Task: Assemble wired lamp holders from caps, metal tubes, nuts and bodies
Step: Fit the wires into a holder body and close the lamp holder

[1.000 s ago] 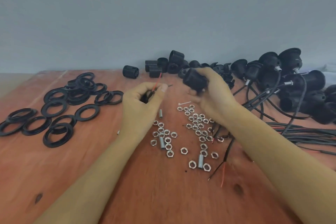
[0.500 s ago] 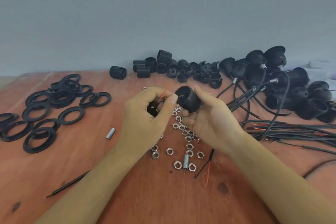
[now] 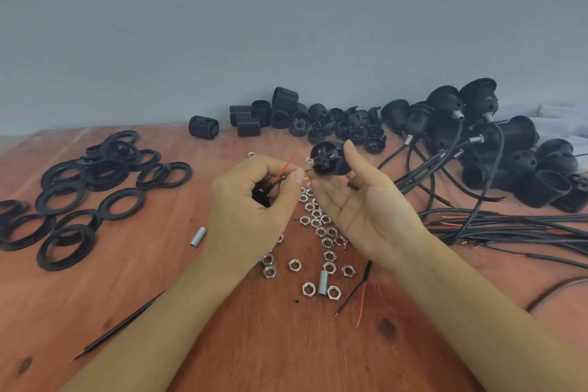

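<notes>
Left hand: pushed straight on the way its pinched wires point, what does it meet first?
Likely the black body held in the right hand; the wires almost reach it, depth unclear.

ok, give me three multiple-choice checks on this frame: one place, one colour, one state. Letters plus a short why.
1. Where on the table do the flat black rings lie?
A. far right corner
B. left side
C. near edge, in the middle

2. What colours are the wire ends that the left hand pinches?
A. blue and yellow
B. green and white
C. red and black

3. What is the right hand doing?
A. holding a black lamp holder body off the table
B. lying flat on the table
C. curled into an empty fist

Answers:
1 B: the rings sit left of both hands.
2 C: a red strand and a black one stick out past the thumb.
3 A: thumb and fingers hold the body, with its cross-shaped end towards the camera.
</notes>
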